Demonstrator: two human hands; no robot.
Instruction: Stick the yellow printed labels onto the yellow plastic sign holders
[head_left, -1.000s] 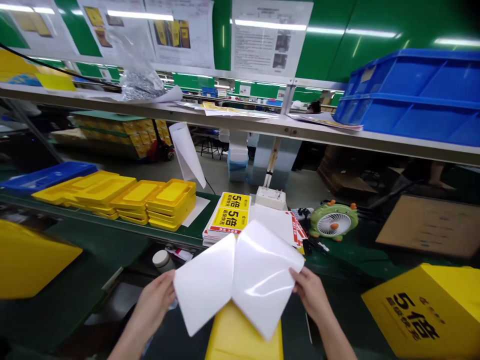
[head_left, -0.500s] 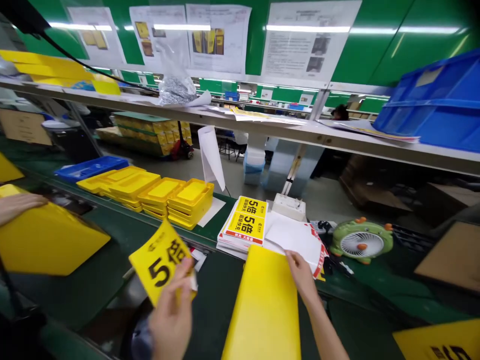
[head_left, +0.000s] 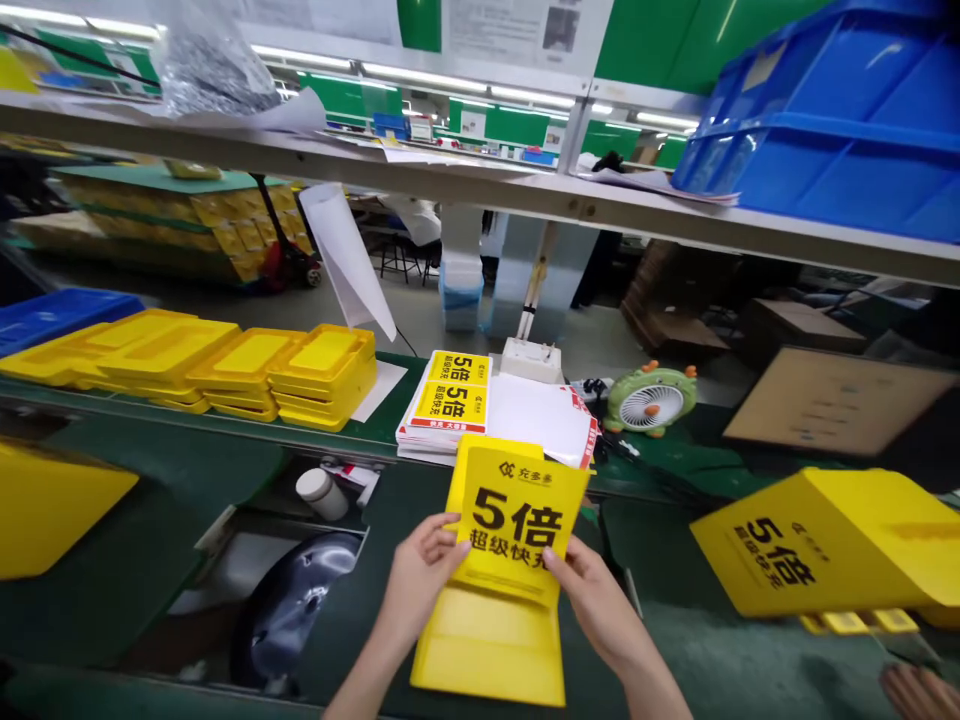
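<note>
Now both hands pinch a yellow printed sticker sheet with black characters (head_left: 514, 525) – left hand (head_left: 420, 575) gripping its lower left edge, right hand (head_left: 592, 600) its lower right; it lies against the face of a yellow plastic stand (head_left: 487, 640) on the green conveyor belt (head_left: 150, 590); just behind sits a stack of matching stickers (head_left: 446, 405) – and a green desk fan (head_left: 649, 400).

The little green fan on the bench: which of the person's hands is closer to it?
Right. The right hand sits below and slightly left of the green fan; the left hand lies farther left, across the yellow sticker both hold.
</note>
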